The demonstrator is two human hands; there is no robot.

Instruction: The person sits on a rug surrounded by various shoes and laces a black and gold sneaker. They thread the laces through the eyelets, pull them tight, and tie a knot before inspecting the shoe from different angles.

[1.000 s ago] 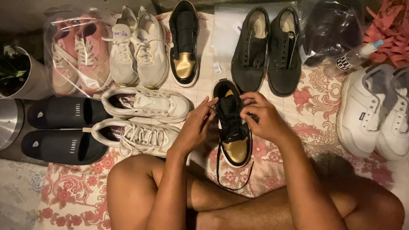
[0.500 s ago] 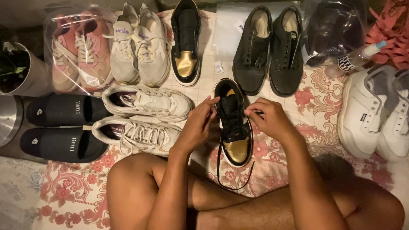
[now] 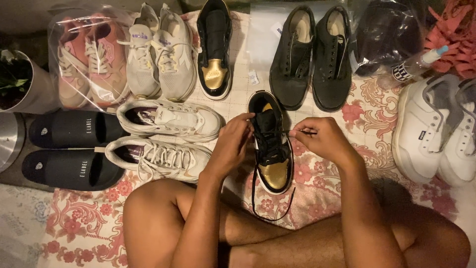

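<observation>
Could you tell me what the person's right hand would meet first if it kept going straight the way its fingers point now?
The right hand points leftward, pinching a black lace. Going straight on, it would probably meet the black and gold shoe first, at its laced upper part, close beside the fingertips; the left hand lies just beyond.

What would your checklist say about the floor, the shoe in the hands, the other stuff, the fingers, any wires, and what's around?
Surface: floral cloth, mostly covered by shoes.
Job's things: black-and-gold shoe, toe toward the person, black lace trailing loose.
Clutter: matching shoe, white sneakers, black slides, bagged pink sneakers, spray bottle.
Fingers: left hand grips the shoe's side; right hand pinches a lace end.
Cables: nothing seen.
Surroundings: potted plant at left.
</observation>
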